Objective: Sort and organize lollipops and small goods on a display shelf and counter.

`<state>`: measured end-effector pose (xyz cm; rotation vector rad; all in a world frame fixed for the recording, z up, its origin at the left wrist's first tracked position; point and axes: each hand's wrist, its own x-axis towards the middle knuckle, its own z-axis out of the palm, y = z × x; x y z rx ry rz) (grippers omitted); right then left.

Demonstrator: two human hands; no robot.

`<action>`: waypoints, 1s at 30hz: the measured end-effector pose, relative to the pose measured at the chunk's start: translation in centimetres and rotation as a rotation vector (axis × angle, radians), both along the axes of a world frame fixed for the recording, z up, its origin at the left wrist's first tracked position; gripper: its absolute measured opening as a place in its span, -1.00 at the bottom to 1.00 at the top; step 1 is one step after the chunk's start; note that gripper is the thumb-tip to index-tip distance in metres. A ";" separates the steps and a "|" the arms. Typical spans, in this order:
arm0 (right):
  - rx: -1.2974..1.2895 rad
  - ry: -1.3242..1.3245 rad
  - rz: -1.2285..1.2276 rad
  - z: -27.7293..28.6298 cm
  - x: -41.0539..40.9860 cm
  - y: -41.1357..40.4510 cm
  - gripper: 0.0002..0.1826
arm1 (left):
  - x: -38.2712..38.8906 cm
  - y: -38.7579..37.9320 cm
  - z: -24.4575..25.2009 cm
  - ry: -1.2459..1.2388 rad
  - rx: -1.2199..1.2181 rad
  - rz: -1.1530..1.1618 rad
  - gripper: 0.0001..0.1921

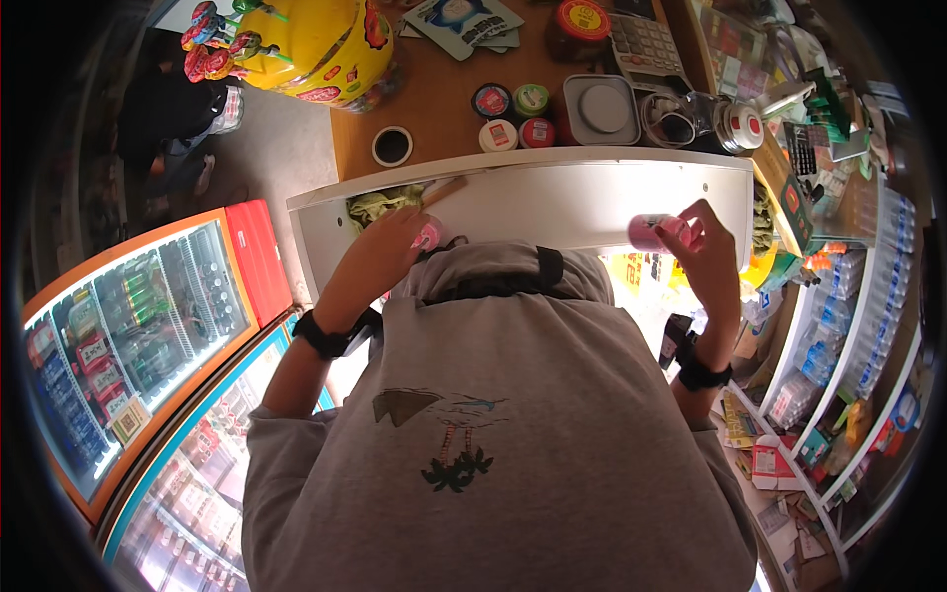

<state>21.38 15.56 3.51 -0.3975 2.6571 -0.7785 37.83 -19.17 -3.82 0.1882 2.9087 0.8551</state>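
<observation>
My left hand (388, 248) grips a small round container with a pink top (427, 235); my fingers hide most of it. It is by the left end of the white panel (533, 200) at the counter's edge, close to a green crumpled cloth (385, 203). My right hand (706, 251) holds a small pink cylindrical container (655, 231) lying sideways, its end between my thumb and fingers, in front of the panel's right part. Beyond the panel, small round containers with a red lid (537, 133), a white lid (498, 136) and a green lid (531, 99) stand together on the wooden counter (436, 89).
A yellow lollipop tub (318, 52), a grey square tin (601, 109), a calculator (647, 48) and a red-lidded jar (581, 28) stand on the counter. Lit drink coolers (148, 348) are at left, shelves of bottled water (828, 333) at right. Another person (174, 111) is at the upper left.
</observation>
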 end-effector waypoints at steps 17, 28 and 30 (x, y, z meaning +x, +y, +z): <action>0.108 0.385 0.564 -1.2 -13.8 -20.8 -0.60 | -1.4 1.0 9.3 -0.168 0.239 0.101 -0.60; 0.306 0.323 0.609 -8.4 -15.7 -22.9 -0.61 | -16.7 -1.2 9.2 0.189 0.080 0.174 -0.58; 0.263 0.341 0.619 -8.1 -15.3 -22.7 -0.58 | -19.2 -1.7 5.9 0.158 0.089 0.165 -0.59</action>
